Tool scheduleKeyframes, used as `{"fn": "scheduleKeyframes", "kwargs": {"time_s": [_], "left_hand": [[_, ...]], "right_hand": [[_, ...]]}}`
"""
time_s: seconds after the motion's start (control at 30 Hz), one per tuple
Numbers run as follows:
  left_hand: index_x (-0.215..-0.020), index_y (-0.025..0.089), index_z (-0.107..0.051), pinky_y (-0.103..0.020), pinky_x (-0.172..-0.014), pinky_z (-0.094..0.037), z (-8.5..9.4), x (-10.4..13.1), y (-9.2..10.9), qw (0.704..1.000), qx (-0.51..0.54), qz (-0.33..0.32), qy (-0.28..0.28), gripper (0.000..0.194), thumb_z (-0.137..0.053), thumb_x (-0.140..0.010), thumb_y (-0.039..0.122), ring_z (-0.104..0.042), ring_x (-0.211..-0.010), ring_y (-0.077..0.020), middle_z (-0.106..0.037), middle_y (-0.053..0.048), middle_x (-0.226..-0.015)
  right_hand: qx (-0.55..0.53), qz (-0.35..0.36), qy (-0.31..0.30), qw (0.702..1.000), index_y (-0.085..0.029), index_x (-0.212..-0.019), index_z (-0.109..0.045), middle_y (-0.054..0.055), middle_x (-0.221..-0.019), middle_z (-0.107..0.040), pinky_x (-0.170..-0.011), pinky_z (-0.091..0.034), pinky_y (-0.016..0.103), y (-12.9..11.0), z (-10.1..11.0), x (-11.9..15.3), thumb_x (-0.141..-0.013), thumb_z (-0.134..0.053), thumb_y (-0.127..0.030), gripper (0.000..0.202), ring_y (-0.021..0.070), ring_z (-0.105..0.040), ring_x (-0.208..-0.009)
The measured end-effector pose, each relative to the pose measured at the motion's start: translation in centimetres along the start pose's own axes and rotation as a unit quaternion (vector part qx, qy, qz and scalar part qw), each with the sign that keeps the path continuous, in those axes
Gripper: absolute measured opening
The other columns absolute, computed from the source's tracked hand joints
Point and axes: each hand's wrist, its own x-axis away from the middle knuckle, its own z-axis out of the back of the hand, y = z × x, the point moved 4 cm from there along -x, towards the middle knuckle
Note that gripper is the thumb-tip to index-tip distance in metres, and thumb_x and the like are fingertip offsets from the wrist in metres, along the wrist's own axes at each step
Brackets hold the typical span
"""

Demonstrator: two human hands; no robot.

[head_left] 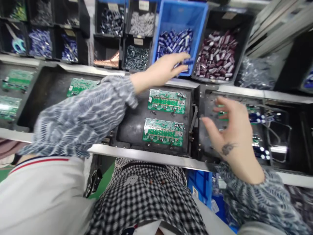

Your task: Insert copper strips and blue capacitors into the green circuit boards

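Two green boards sit in the black tray right in front of me, long axes running left-right. My left hand reaches into the blue bin — grip narrow, pinching a blue capacitor lying sideways. Right hand hovers over the next tray, fingers spread wide.

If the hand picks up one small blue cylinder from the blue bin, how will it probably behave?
The blue cylinders look small and loose, so one is probably light and stiff. Being round, it may roll if dropped. The left hand at the blue bin seems to pinch one; the glossy sleeve may be slippery.
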Motion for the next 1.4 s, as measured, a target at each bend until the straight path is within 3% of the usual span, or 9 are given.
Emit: {"fn": "scheduleKeyframes", "kwargs": {"time_s": [0.13,0.23,0.3,0.47,0.57,0.8,0.97,1.13,1.4], "left_hand": [[-0.125,0.016,-0.063,-0.031,-0.103,-0.042,-2.4,7.2,6.2,0.994,0.1,-0.019,-0.04,0.028,-0.054,-0.099,0.023,-0.059,-0.116,-0.0189,-0.066,-0.007,-0.124],[-0.112,0.015,-0.065,-0.029,-0.094,-0.047,-4.1,11.3,9.0,0.967,0.242,0.061,-0.051,0.022,-0.053,-0.099,0.028,-0.062,-0.104,-0.0174,-0.068,-0.007,-0.11],[-0.104,0.017,-0.063,-0.023,-0.076,-0.049,-5.2,12.8,9.4,0.908,0.372,0.178,-0.079,0.023,-0.051,-0.099,0.036,-0.062,-0.089,-0.0138,-0.066,-0.005,-0.101],[-0.091,0.017,-0.062,-0.015,-0.043,-0.023,-7.6,14.1,8.4,0.668,0.602,0.41,-0.156,0.02,-0.056,-0.094,0.036,-0.049,-0.062,-0.0057,-0.06,-0.003,-0.091],[-0.085,0.016,-0.061,-0.017,-0.041,-0.016,-8.1,14.2,8.0,0.606,0.641,0.441,-0.167,0.012,-0.057,-0.091,0.025,-0.048,-0.061,-0.0061,-0.057,-0.002,-0.084],[-0.092,0.02,-0.064,-0.016,-0.051,-0.028,-8.3,14.5,8.1,0.613,0.646,0.41,-0.195,0.018,-0.076,-0.08,0.026,-0.06,-0.075,-0.0065,-0.064,0.003,-0.091],[-0.089,0.018,-0.062,-0.018,-0.052,-0.023,-8.4,14.6,7.7,0.595,0.66,0.431,-0.161,0.024,-0.082,-0.077,0.026,-0.06,-0.074,-0.0062,-0.064,0.003,-0.087],[-0.089,0.017,-0.059,-0.019,-0.053,-0.021,-8.6,14.4,7.3,0.605,0.656,0.433,-0.125,0.026,-0.082,-0.078,0.023,-0.065,-0.079,-0.0075,-0.066,0.001,-0.083],[-0.098,0.017,-0.057,-0.019,-0.056,-0.025,-8.8,14.4,6.9,0.632,0.652,0.412,-0.073,0.038,-0.086,-0.075,0.025,-0.068,-0.084,-0.0107,-0.068,0.0,-0.081]], "right_hand": [[-0.044,0.009,-0.02,0.999,-0.02,-0.137,-0.051,0.011,-0.114,-0.066,-0.081,-0.055,0.043,-1.1,-1.4,-1.6,-0.097,-0.055,-0.039,0.044,0.0233,-0.065,-0.091],[-0.036,0.05,-0.057,0.997,-0.021,-0.113,-0.064,0.008,-0.099,-0.07,-0.081,-0.053,0.041,-2.1,-2.1,-1.8,-0.1,-0.05,-0.038,0.025,0.0234,-0.066,-0.089],[-0.042,0.049,-0.069,0.996,-0.024,-0.104,-0.066,0.007,-0.097,-0.071,-0.079,-0.052,0.04,-1.4,-2.2,-2.1,-0.1,-0.052,-0.037,0.021,0.0237,-0.066,-0.088],[0.02,0.007,-0.176,0.984,-0.025,-0.11,-0.067,0.011,-0.099,-0.072,-0.084,-0.049,0.047,3.1,-4.6,-3.8,-0.096,-0.056,-0.032,0.019,0.0301,-0.063,-0.093],[0.078,0.009,-0.245,0.966,-0.022,-0.111,-0.068,0.015,-0.104,-0.072,-0.089,-0.045,0.052,4.4,-7.0,-4.5,-0.098,-0.051,-0.032,0.023,0.0347,-0.061,-0.099],[0.105,0.004,-0.255,0.961,-0.019,-0.11,-0.071,0.016,-0.109,-0.073,-0.089,-0.041,0.048,4.9,-8.8,-5.5,-0.1,-0.052,-0.035,0.027,0.0316,-0.059,-0.098],[0.137,0.021,-0.269,0.953,-0.015,-0.103,-0.074,0.018,-0.098,-0.074,-0.082,-0.041,0.043,5.1,-8.9,-5.9,-0.098,-0.056,-0.037,0.03,0.0279,-0.058,-0.085],[0.172,0.035,-0.278,0.944,-0.01,-0.098,-0.075,0.019,-0.093,-0.073,-0.078,-0.041,0.04,4.6,-9.0,-6.4,-0.097,-0.055,-0.035,0.033,0.0255,-0.058,-0.08],[0.179,-0.028,-0.27,0.946,-0.017,-0.1,-0.073,0.018,-0.098,-0.071,-0.091,-0.045,0.054,3.6,-9.4,-5.9,-0.099,-0.05,-0.044,0.035,0.0361,-0.06,-0.101]]}}
